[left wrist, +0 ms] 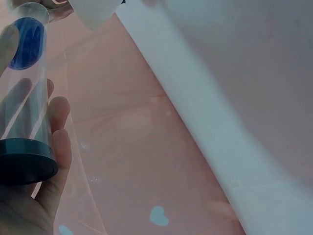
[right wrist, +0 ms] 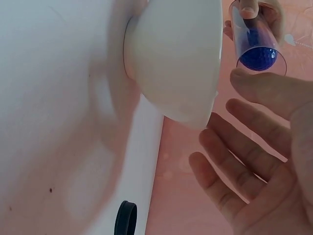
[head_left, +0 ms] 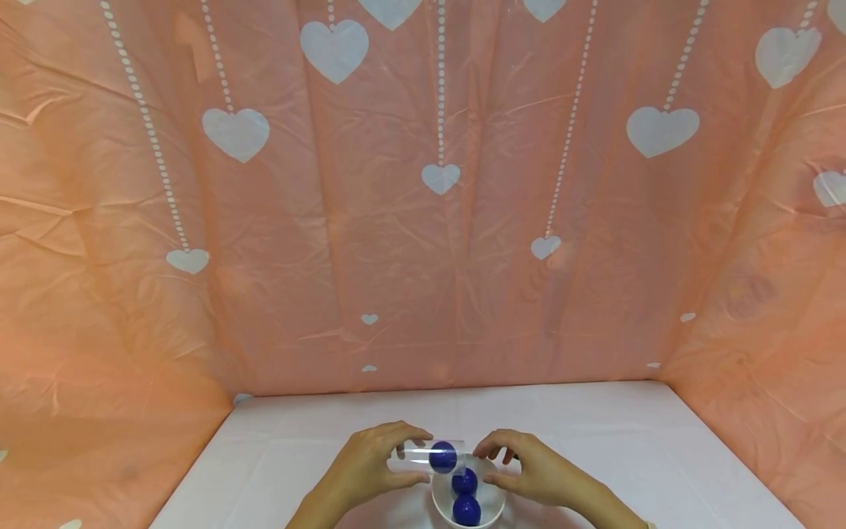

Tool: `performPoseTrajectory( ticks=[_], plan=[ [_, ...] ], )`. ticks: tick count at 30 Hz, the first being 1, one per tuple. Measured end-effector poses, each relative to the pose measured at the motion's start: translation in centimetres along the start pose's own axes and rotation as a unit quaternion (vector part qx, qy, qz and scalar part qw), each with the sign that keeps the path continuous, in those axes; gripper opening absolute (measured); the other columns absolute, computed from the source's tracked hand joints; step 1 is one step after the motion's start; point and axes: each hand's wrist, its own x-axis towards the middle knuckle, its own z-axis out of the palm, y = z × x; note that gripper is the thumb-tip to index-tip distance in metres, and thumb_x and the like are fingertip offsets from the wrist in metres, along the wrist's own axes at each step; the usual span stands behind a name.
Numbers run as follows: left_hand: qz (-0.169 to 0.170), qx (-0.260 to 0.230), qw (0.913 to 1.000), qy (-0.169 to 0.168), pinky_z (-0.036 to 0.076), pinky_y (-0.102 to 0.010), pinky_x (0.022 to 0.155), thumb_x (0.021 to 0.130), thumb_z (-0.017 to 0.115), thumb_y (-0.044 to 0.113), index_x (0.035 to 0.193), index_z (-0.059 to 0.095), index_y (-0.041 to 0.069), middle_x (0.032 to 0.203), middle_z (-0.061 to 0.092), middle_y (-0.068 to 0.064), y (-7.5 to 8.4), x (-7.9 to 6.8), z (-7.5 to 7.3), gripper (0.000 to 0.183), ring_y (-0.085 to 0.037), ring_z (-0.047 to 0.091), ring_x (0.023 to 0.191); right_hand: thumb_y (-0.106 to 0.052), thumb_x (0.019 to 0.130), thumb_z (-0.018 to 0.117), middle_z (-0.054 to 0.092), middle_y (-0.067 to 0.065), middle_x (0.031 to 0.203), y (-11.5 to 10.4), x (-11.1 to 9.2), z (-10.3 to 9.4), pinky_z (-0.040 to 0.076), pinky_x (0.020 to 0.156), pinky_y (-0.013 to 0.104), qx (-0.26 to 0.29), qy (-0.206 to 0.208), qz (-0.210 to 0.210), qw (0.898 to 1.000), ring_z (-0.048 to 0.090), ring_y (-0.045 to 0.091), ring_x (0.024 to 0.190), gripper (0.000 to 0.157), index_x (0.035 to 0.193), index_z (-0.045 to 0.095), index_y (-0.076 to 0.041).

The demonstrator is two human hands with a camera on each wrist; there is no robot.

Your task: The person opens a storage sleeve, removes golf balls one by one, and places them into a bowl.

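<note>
My left hand (head_left: 370, 464) grips a clear tube (head_left: 414, 457) held on its side above the bowl. Inside the tube, close to its open end, is a dark blue ball (head_left: 443, 456). A black cap (left wrist: 27, 161) closes the tube's other end, by the left palm. The white bowl (head_left: 490, 498) contains two more blue balls, a far one (head_left: 465, 482) and a near one (head_left: 467, 510). At the bowl's right side, my right hand (head_left: 538, 469) holds nothing, fingers loosely bent. Its fingertips are by the rim; whether they touch it I cannot tell.
A black round cap (right wrist: 126, 218) is on the white table (head_left: 595, 419) beyond the bowl, mostly hidden by the right hand in the head view. Orange-pink sheeting (head_left: 396, 257) with white hearts walls the table at the back and both sides.
</note>
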Motion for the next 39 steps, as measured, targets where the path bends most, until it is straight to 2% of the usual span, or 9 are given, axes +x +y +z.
performPoseTrajectory(
  ticks=[13, 20, 31, 39],
  plan=[
    [-0.019, -0.005, 0.9997, -0.016, 0.051, -0.014, 0.072, 0.081, 0.094, 0.042, 0.124, 0.075, 0.026, 0.103, 0.074, 0.016, 0.1, 0.0, -0.1, 0.05, 0.003, 0.06, 0.083, -0.017, 0.1, 0.078, 0.077, 0.003, 0.112, -0.2, 0.4, 0.4, 0.062, 0.08, 0.032, 0.038, 0.02, -0.018, 0.999, 0.07, 0.009, 0.098, 0.023, 0.121, 0.072, -0.01],
    [-0.011, 0.002, 0.9998, -0.015, 0.051, -0.014, 0.073, 0.081, 0.095, 0.042, 0.125, 0.075, 0.026, 0.105, 0.075, 0.015, 0.2, 0.1, -0.1, 0.05, 0.002, 0.062, 0.084, -0.015, 0.099, 0.079, 0.077, 0.01, 0.111, -0.2, 0.5, 0.9, 0.063, 0.08, 0.033, 0.083, 0.032, -0.029, 0.996, 0.073, 0.017, 0.095, 0.029, 0.124, 0.07, -0.003],
    [0.011, 0.018, 0.9997, -0.009, 0.057, -0.021, 0.077, 0.08, 0.095, 0.043, 0.125, 0.075, 0.024, 0.106, 0.076, 0.014, 0.3, 0.2, 0.1, 0.053, -0.003, 0.07, 0.089, -0.017, 0.1, 0.078, 0.073, 0.019, 0.112, -0.4, 0.5, 1.7, 0.062, 0.088, 0.033, 0.129, 0.028, 0.013, 0.991, 0.073, 0.024, 0.101, 0.038, 0.13, 0.065, 0.003],
    [0.015, 0.022, 0.9996, 0.002, 0.059, -0.024, 0.076, 0.075, 0.099, 0.037, 0.124, 0.075, 0.023, 0.105, 0.076, 0.013, 0.6, 0.3, 0.0, 0.056, -0.007, 0.072, 0.087, -0.015, 0.101, 0.077, 0.074, 0.014, 0.113, -0.6, 0.5, 1.8, 0.061, 0.088, 0.031, 0.161, 0.034, 0.034, 0.986, 0.072, 0.016, 0.102, 0.035, 0.13, 0.066, 0.002]
  ],
)
